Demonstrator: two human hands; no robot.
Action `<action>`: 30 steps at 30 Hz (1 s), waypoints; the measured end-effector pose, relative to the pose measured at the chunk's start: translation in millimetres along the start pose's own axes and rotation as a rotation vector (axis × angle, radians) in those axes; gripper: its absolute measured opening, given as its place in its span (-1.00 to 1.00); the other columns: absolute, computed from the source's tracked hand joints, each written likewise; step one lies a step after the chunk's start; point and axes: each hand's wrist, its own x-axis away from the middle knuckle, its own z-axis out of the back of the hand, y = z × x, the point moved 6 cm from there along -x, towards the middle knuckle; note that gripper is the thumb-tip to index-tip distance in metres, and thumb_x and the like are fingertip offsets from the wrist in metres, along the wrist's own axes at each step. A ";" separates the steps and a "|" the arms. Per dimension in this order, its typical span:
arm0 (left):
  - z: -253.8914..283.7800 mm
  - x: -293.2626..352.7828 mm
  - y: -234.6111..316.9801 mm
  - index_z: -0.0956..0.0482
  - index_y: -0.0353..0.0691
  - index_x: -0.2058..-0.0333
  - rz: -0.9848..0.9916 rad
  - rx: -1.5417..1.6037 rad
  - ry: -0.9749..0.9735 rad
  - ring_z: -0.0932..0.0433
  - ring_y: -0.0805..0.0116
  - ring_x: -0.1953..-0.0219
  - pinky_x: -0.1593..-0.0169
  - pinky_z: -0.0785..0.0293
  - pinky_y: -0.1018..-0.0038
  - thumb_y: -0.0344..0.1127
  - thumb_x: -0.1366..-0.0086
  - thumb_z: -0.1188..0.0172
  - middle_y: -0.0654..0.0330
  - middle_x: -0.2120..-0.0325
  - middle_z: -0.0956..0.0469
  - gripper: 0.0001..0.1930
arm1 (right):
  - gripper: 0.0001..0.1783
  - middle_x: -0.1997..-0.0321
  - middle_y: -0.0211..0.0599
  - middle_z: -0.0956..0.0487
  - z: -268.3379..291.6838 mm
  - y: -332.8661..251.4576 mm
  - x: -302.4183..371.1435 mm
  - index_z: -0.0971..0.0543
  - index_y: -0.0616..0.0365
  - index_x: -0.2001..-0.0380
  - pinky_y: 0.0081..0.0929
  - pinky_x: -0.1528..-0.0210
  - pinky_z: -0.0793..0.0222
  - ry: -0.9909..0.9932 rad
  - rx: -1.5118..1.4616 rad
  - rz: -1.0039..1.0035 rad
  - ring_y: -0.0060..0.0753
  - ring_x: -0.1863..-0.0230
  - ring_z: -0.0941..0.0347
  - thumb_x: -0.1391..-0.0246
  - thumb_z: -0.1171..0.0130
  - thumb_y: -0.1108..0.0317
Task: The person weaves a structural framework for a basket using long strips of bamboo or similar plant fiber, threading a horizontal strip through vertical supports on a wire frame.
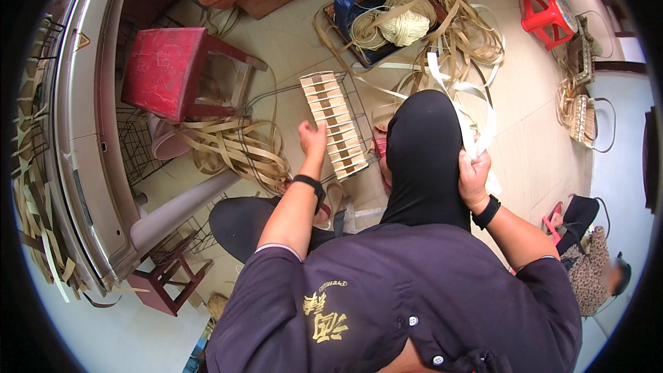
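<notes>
Right hand (474, 178) closed on white strip (471, 88); left hand (313, 139) at woven panel (334, 125), grip unclear; panel banded, adjoining wire frame (362, 119) bare.

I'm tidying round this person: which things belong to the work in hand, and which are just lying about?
In the work:
- slatted tan panel, at the left hand
- white strips, in the right hand
- loose tan strips, probably

Apparently lying about:
- scuffed red stool, upper left
- red plastic stool, upper right
- pink bucket

The strip (469, 88) is white; the panel (335, 124) (striped) cream-and-brown.
</notes>
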 end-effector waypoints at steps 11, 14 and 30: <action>-29.3 60.5 -82.8 -0.67 -0.37 0.23 -0.107 -0.338 -0.677 -0.66 -0.16 0.19 0.10 -0.55 0.06 -0.01 -0.37 -0.17 -0.16 0.26 -0.68 -0.56 | -0.85 0.48 -0.28 -0.53 -0.1 0.3 -1.3 -0.55 0.32 0.23 -0.37 0.33 -0.36 0.016 -0.011 0.045 -0.43 0.46 -0.40 -0.15 -0.10 0.48; -1.4 51.2 -29.5 -0.65 -0.38 0.31 -0.269 -0.241 -0.439 -0.62 -0.28 0.20 0.14 -0.52 -0.02 -0.03 -0.36 -0.13 -0.23 0.31 -0.64 -0.57 | -0.86 0.53 -0.31 -0.51 7.9 6.0 1.7 -0.55 0.31 0.25 -0.38 0.37 -0.35 0.075 0.011 0.064 -0.44 0.50 -0.38 -0.15 -0.11 0.47; 226.3 126.9 216.7 -0.70 -0.18 0.35 -0.141 0.435 -0.763 -0.27 0.74 0.63 0.58 -0.14 0.66 -0.09 -0.35 -0.30 0.48 0.56 -0.53 -0.74 | -0.86 0.29 -0.54 -0.57 -3.8 -99.0 17.1 -0.64 0.22 0.17 -0.60 0.15 -0.35 -0.502 -0.375 0.003 -0.68 0.26 -0.41 -0.21 -0.22 0.46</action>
